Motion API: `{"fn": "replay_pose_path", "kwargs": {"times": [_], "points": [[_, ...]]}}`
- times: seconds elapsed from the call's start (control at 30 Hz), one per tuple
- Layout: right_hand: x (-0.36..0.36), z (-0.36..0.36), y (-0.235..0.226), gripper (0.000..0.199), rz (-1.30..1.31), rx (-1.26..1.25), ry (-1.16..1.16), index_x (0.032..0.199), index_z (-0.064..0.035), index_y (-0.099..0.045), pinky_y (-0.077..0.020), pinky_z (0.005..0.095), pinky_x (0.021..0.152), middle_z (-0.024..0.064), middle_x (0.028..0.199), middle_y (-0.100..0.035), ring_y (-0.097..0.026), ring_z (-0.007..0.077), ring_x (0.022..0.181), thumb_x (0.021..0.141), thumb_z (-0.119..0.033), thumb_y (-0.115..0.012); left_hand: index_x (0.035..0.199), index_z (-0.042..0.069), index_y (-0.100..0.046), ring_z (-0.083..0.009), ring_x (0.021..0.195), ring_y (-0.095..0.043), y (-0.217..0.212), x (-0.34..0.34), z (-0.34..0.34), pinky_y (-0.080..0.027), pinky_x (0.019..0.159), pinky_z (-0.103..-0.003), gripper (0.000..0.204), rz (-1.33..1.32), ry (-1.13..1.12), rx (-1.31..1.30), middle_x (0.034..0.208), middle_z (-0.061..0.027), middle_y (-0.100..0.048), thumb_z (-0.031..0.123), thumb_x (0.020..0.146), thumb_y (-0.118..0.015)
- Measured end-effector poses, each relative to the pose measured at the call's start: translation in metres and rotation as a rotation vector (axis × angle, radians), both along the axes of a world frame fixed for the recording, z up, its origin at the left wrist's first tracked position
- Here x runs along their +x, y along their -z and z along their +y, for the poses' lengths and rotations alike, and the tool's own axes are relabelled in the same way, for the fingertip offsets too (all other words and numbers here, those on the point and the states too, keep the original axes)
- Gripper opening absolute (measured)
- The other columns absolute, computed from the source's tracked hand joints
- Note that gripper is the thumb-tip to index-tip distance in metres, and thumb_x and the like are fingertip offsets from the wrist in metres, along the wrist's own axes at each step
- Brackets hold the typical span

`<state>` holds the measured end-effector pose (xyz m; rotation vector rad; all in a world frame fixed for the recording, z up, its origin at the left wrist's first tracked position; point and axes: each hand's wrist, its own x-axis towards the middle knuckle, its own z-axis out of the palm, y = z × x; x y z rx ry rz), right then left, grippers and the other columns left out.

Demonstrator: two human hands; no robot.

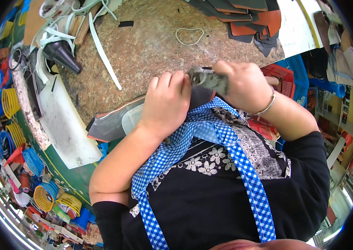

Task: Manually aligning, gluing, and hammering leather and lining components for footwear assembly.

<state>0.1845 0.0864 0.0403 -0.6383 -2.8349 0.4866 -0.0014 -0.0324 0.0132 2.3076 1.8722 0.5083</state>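
Note:
My left hand [168, 100] is closed over a dark grey sheet piece [112, 123] with an orange edge, like leather, that lies along the near edge of the worktop. Its fingers curl down onto the piece, and a pale grey patch [130, 118] shows beside the wrist. Just to the right, my right hand [243, 85] wraps round what looks like a hammer, its worn grey head [208, 79] slightly blurred, close to my left fingertips. The end of a wooden handle [272, 80] sticks out behind that hand. The fingertips of both hands are partly hidden.
On the worn brown worktop [139, 50] lie a rubber band [190, 36] and a white strip [103, 54]. Dark grey and orange pieces [247, 21] are stacked far right. A black cone-shaped thing [62, 56] lies left. Red [281, 83] and blue baskets [295, 68] stand right.

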Motion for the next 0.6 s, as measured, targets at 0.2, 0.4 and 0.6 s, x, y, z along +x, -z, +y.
{"fn": "replay_pose_path", "kwargs": {"times": [0.2,0.4,0.6], "points": [[-0.005,-0.003,-0.001,0.027,-0.006,-0.057,0.050,0.089,-0.0064,-0.051,-0.0511,0.0394,0.053,0.0090,0.066,-0.059,-0.064,0.0289,0.059,0.078,-0.020,-0.072,0.095,0.006,-0.067,-0.0246,0.092,-0.061,0.001,-0.012,-0.005,-0.044,0.080,-0.038,0.024,-0.215,-0.111,-0.092,0.097,-0.0063,-0.063,0.010,0.071,-0.070],[-0.010,-0.014,-0.002,0.027,0.046,-0.022,-0.051,0.088,-0.0059,-0.050,-0.0512,0.0415,0.053,0.0098,0.066,-0.059,-0.064,0.0307,0.061,0.079,-0.020,-0.071,0.096,0.010,-0.069,-0.0232,0.093,-0.062,-0.001,-0.019,-0.014,-0.046,0.078,-0.038,0.027,-0.331,-0.208,-0.130,0.091,-0.0046,-0.064,0.010,0.069,-0.074],[-0.017,-0.010,-0.004,0.028,0.040,-0.103,-0.023,0.087,-0.0061,-0.050,-0.0521,0.0412,0.054,0.0091,0.069,-0.060,-0.065,0.0299,0.063,0.077,-0.020,-0.072,0.091,0.012,-0.070,-0.0232,0.095,-0.061,-0.002,-0.028,-0.020,-0.044,0.081,-0.040,0.023,-0.188,-0.130,-0.086,0.095,-0.0025,-0.064,0.010,0.069,-0.075]]}}
